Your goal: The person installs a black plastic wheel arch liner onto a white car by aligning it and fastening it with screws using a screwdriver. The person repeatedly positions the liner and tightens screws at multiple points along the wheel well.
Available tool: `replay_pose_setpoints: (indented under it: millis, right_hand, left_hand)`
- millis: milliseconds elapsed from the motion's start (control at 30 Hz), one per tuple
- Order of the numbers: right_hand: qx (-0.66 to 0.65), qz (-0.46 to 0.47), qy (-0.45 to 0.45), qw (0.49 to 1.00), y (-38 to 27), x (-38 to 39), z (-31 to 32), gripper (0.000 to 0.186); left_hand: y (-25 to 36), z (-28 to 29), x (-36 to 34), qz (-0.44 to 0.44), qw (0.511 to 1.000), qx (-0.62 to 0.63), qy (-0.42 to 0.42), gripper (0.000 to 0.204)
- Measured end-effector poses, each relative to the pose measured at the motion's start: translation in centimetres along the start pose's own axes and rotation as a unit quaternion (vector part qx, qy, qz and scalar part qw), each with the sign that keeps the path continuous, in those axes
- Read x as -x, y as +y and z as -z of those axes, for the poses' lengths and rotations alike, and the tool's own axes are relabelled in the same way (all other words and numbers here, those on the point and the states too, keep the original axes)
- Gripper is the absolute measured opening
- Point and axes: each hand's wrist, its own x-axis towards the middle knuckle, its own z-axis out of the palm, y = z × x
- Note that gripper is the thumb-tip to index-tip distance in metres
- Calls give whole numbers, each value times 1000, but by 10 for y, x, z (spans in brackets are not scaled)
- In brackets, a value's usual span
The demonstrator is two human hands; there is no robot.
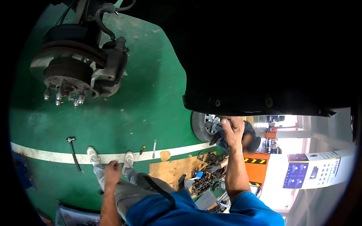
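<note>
My left hand hangs low in front of my grey trousers, its fingers curled; nothing sticks out of them. Higher up, my right hand is closed just beneath the lower edge of a large black vehicle panel. Its thumb points upward, and whatever the fingers hold, if anything, is hidden. At upper left hangs a wheel hub with a brake disc. Nuts sit on its studs, and a brake caliper is fitted at its right side. Neither hand touches the hub.
On the green floor lie a hammer, a yellow-and-black screwdriver and a thin metal strip. Cardboard and several dark metal parts are at my right. Beyond my right hand, another person is beside a wheel.
</note>
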Motion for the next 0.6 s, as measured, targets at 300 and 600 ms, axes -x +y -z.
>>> replay_pose_setpoints:
  millis: [300, 600]
  right_hand:
    - [-26, 26, 26, 999, -2, -7, -7, 24]
    - [4, 2, 79, 997, 1, -6, -17, 23]
  left_hand:
    - [-138, 55, 67, 179, 984, -3, -9, 23]
    - [-77, 42, 39, 109, 988, 105, 34, 27]
